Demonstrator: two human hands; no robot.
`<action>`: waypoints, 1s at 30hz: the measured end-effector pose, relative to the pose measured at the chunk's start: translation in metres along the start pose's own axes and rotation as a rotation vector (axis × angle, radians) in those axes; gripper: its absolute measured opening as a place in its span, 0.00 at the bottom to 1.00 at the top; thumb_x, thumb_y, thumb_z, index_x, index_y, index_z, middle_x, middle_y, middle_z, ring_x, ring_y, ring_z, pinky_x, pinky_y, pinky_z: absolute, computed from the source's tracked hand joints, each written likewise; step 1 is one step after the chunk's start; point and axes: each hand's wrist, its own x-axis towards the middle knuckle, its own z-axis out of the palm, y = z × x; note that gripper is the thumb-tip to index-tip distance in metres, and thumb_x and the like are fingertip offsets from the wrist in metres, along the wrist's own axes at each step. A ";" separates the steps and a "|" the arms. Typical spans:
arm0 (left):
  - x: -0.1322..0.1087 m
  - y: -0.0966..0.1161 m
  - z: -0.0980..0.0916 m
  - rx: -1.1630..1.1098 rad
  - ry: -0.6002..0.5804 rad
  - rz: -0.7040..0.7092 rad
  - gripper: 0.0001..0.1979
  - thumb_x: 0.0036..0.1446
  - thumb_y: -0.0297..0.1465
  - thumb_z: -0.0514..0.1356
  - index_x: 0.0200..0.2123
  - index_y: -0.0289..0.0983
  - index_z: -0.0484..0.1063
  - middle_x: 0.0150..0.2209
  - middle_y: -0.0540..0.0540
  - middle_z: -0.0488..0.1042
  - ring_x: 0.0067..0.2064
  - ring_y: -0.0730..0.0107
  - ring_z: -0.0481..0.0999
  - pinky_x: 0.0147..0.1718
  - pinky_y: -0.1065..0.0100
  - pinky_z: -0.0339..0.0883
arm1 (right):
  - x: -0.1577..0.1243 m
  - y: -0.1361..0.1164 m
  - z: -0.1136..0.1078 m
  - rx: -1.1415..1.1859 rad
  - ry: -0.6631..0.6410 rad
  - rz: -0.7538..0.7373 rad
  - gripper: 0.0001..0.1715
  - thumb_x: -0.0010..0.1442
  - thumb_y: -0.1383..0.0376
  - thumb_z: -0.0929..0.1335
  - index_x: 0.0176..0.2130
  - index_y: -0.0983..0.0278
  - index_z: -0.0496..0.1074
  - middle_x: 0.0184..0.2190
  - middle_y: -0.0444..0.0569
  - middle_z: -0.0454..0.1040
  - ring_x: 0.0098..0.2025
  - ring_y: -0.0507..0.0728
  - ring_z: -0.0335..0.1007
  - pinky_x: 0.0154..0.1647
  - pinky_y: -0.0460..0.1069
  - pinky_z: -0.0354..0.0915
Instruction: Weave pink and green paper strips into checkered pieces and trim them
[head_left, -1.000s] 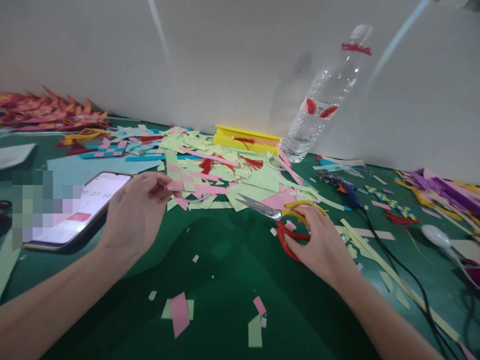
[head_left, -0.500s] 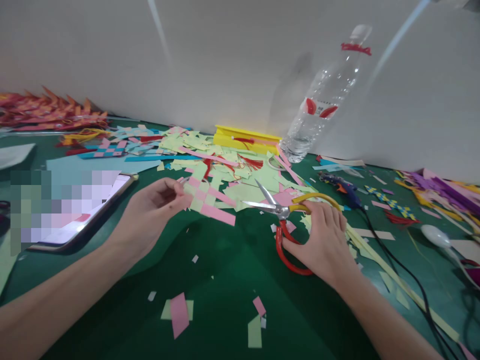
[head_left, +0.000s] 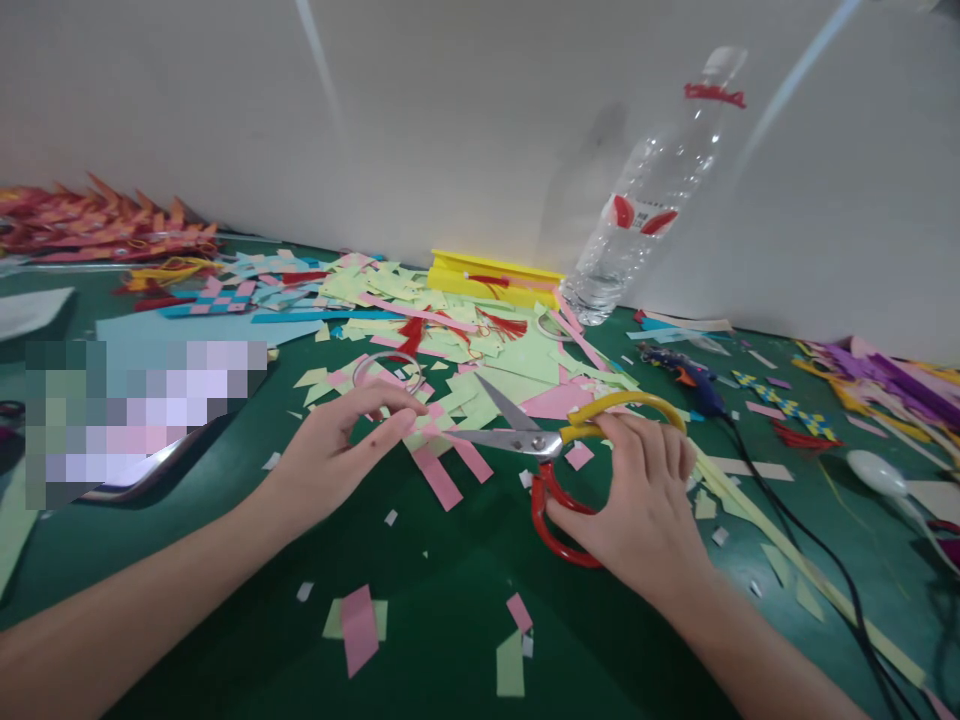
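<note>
My left hand (head_left: 349, 440) pinches a small woven paper piece (head_left: 437, 440) of pink and pale green strips. Two pink strip ends hang from it toward me. In my right hand (head_left: 649, 485) is a pair of scissors (head_left: 541, 442) with one yellow and one red handle loop. The blades are spread, and the lower blade's tip reaches the woven paper by my left fingertips. Whether that blade lies over or under a strip, I cannot tell. Just behind my left fingers sits a clear ring, perhaps a tape roll (head_left: 388, 372).
A paper scrap heap (head_left: 375, 285) spreads along the wall. A plastic bottle (head_left: 637, 200) leans there beside a yellow folded strip (head_left: 495, 280). A phone (head_left: 150, 440) lies at left. At right are a dark tool with a cord (head_left: 690, 380) and a white spoon (head_left: 877, 475).
My left hand has moved right and slightly down, turning the woven paper so its pink ends point down. The open scissors have shifted left, bringing the blades to the paper.
</note>
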 end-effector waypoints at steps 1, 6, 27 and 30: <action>-0.001 0.002 0.000 -0.012 -0.033 -0.029 0.12 0.57 0.40 0.55 0.35 0.42 0.76 0.36 0.46 0.77 0.37 0.63 0.74 0.36 0.68 0.66 | -0.001 -0.002 -0.001 -0.006 0.023 -0.024 0.35 0.52 0.53 0.66 0.53 0.66 0.53 0.43 0.58 0.63 0.46 0.67 0.61 0.44 0.60 0.60; -0.001 0.010 0.003 -0.107 -0.156 -0.107 0.12 0.54 0.42 0.60 0.36 0.42 0.77 0.35 0.48 0.77 0.38 0.62 0.73 0.35 0.66 0.65 | -0.002 -0.011 -0.005 -0.052 0.102 -0.105 0.30 0.54 0.55 0.66 0.51 0.68 0.57 0.42 0.58 0.64 0.45 0.65 0.61 0.44 0.58 0.60; -0.005 0.011 0.012 -0.343 -0.331 -0.312 0.12 0.50 0.42 0.64 0.29 0.39 0.76 0.25 0.50 0.69 0.25 0.74 0.64 0.23 0.72 0.57 | 0.001 -0.028 -0.009 -0.067 0.113 -0.170 0.24 0.58 0.55 0.64 0.46 0.71 0.65 0.38 0.58 0.67 0.43 0.63 0.63 0.44 0.57 0.59; -0.004 0.012 0.011 -0.341 -0.344 -0.326 0.13 0.50 0.43 0.64 0.29 0.38 0.76 0.27 0.48 0.72 0.26 0.72 0.67 0.24 0.71 0.60 | 0.001 -0.029 -0.010 -0.065 0.097 -0.184 0.24 0.58 0.55 0.64 0.45 0.71 0.65 0.39 0.58 0.68 0.43 0.63 0.62 0.43 0.56 0.59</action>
